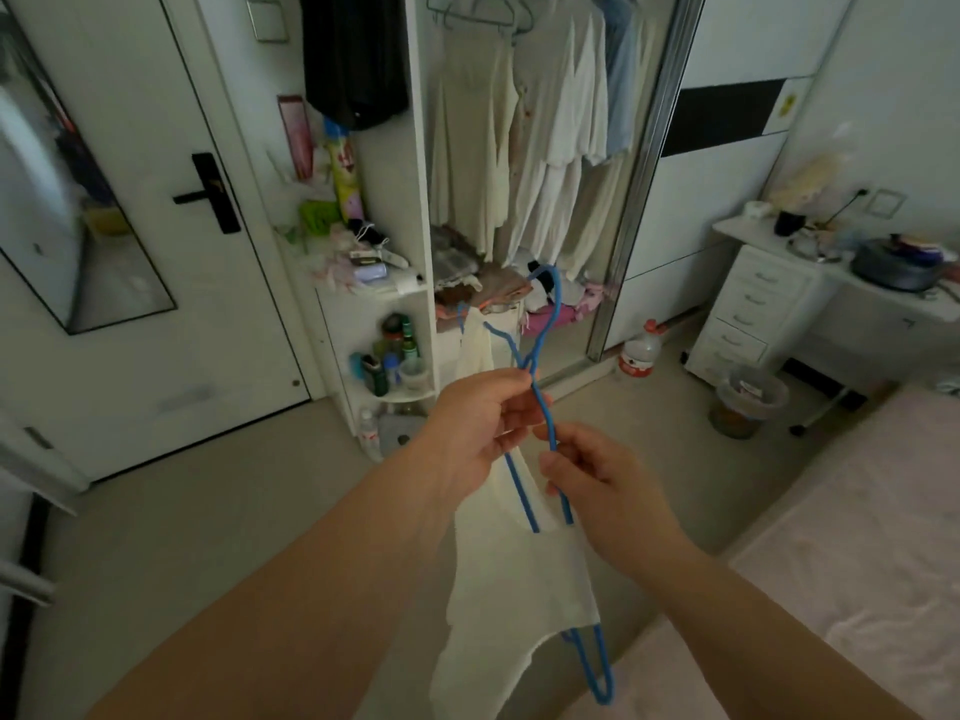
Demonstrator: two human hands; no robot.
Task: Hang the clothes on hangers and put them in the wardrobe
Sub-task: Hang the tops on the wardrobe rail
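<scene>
A blue wire hanger point(545, 407) is held lengthwise in front of me, its hook pointing towards the wardrobe point(524, 148). A cream sleeveless top point(519, 589) hangs on it, one strap over the far arm, the body drooping near me. My left hand point(478, 428) grips the hanger's neck just below the hook. My right hand point(597, 480) pinches the hanger's wire a little nearer to me. The wardrobe stands open ahead, with several pale garments on its rail and a heap of folded clothes point(493, 293) below.
A white door point(156, 252) with a black handle is at left. Open shelves point(379, 304) crowded with bottles and small items flank the wardrobe. At right stand a white desk with drawers point(748, 304), a bin point(748, 402) and a water bottle point(639, 356). A pink bed point(857, 537) lies at lower right.
</scene>
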